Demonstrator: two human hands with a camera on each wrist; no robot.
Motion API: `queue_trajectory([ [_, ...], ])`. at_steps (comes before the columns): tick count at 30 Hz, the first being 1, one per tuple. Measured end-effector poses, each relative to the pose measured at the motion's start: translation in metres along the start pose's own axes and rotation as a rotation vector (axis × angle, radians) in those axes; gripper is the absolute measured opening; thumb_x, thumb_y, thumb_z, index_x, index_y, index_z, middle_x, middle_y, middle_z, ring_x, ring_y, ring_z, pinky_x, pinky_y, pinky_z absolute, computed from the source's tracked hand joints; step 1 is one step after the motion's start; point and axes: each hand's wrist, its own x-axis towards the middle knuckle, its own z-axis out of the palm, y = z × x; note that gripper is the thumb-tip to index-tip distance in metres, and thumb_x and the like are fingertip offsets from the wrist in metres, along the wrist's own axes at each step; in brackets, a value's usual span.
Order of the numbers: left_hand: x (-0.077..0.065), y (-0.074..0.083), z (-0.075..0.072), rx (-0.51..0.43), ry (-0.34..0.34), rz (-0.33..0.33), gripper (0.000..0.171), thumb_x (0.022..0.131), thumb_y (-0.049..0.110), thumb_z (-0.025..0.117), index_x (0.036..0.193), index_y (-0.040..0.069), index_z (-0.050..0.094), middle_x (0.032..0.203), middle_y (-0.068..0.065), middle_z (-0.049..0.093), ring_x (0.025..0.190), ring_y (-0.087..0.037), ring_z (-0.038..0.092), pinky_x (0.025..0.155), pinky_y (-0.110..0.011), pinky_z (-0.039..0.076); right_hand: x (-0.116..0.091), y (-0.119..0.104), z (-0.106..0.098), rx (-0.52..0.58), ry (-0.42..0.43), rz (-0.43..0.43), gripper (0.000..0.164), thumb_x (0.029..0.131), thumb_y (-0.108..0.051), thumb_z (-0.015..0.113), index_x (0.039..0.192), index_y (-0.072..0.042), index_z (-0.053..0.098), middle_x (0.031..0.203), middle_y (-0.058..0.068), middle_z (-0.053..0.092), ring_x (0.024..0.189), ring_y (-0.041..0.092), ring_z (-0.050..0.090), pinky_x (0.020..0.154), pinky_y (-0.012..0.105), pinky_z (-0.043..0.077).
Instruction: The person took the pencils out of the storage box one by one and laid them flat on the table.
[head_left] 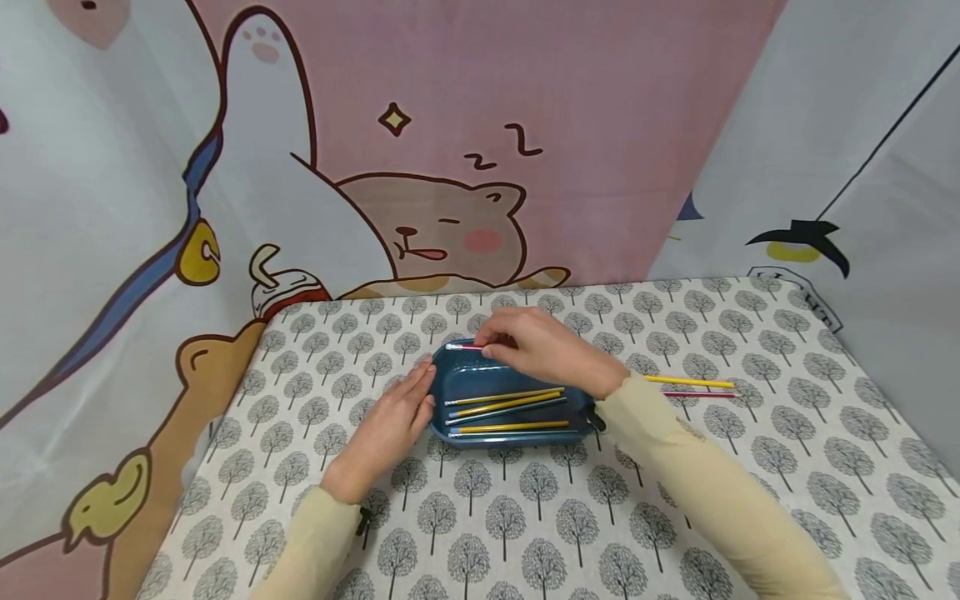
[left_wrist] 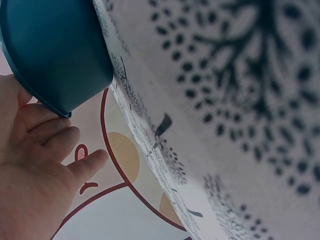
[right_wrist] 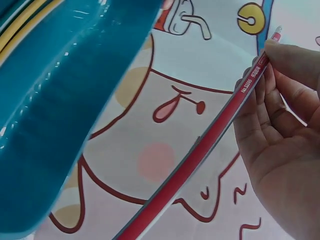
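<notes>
A dark blue tray (head_left: 468,377) lies on the patterned cloth, with several yellow and dark green pencils (head_left: 510,404) inside along its near half. My right hand (head_left: 543,348) is over the far rim, pinching a red pencil (right_wrist: 200,150) with silver-grey stripes between thumb and fingers. In the head view most of that pencil is hidden by the hand; its white-tipped end shows at the tray's far left corner. At the tray's left end my left hand (head_left: 393,425) rests its fingers against the rim, as the left wrist view also shows.
To the right of the tray, partly behind my right forearm, lie a yellow pencil (head_left: 693,382) and a dark red pencil (head_left: 697,394) on the cloth. A cartoon-printed curtain (head_left: 600,125) hangs behind the table (head_left: 472,525).
</notes>
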Motion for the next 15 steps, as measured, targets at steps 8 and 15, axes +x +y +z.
queue_trajectory([
  [8,0.0,0.001,-0.001,0.01,-0.003,0.005,0.051,0.109,0.019,0.053,0.155,0.0,0.043,0.166,-0.01,0.032,0.149,-0.03,0.039,0.119,-0.056,0.037,-0.012,-0.008,-0.007,-0.039,0.045,-0.043,0.008,0.099,-0.013,0.072,0.105,-0.013,0.077,0.099,-0.006,0.068,0.084,0.009,0.059,0.078,0.031,0.052],
  [15,0.0,-0.001,0.0,0.009,-0.004,0.008,0.051,0.109,0.02,0.052,0.155,0.0,0.043,0.167,-0.009,0.029,0.148,-0.033,0.04,0.119,-0.056,0.036,-0.027,-0.014,-0.016,-0.042,0.072,-0.036,0.009,0.099,-0.015,0.072,0.106,-0.016,0.078,0.1,-0.009,0.068,0.087,0.007,0.059,0.078,0.031,0.053],
])
